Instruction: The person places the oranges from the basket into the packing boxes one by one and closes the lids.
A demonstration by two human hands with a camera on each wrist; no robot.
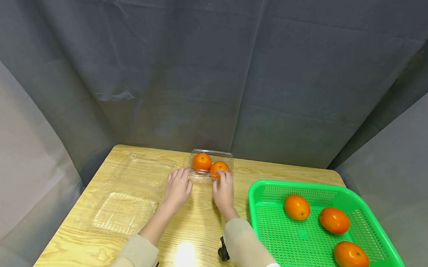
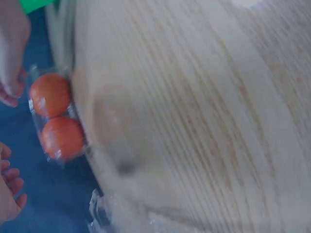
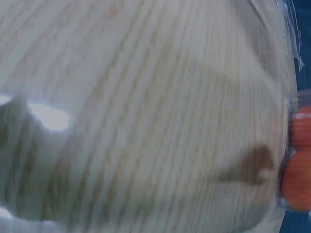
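Note:
A clear plastic box with two oranges, a left orange and a right orange, sits at the table's far edge. My left hand is just in front of the box's near left corner, fingers loosely bent. At its near right corner is my right hand, its fingertips overlapping the box in the head view. The left wrist view shows both the left hand and the right hand apart from the box, holding nothing. Neither hand appears in the right wrist view.
An open clear plastic container lies on the table's left side, its lid half toward the back. On the right stands a green basket with three oranges. A grey curtain hangs behind the wooden table.

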